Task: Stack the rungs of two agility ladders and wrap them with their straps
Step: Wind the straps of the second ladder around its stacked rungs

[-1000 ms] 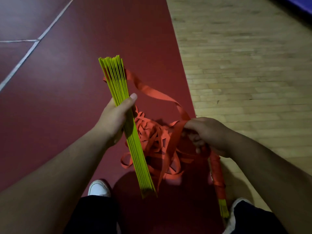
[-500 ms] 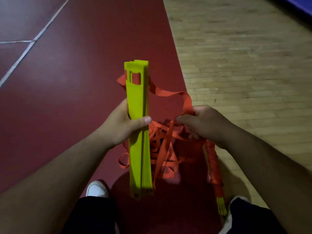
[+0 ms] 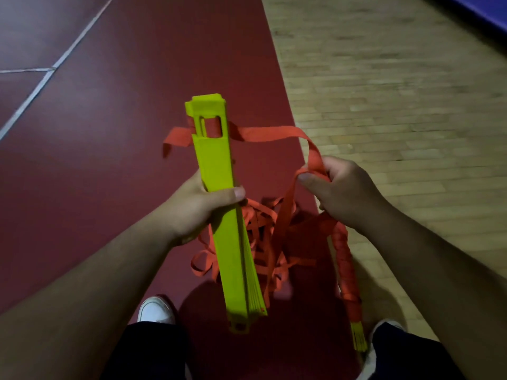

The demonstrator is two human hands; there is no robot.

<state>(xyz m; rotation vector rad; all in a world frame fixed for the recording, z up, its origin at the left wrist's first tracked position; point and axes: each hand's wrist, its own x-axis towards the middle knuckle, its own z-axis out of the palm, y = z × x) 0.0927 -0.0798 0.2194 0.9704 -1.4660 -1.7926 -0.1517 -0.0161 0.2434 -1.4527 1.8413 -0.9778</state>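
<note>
Head view: left hand [image 3: 197, 212] grips stacked yellow rungs [image 3: 216, 160]; right hand [image 3: 345, 193] pinches orange strap [image 3: 269, 133] threaded through their top end. Strap-wrapped bundle [image 3: 344, 259] hangs below right hand.

You will find no legible text, label, brand or number in this view. The rungs [image 3: 216, 160] and the straps [image 3: 274, 133] show plain coloured surfaces only. The one marking is the white line [image 3: 68, 53] on the red floor [image 3: 137, 91], and it carries no characters.
</note>
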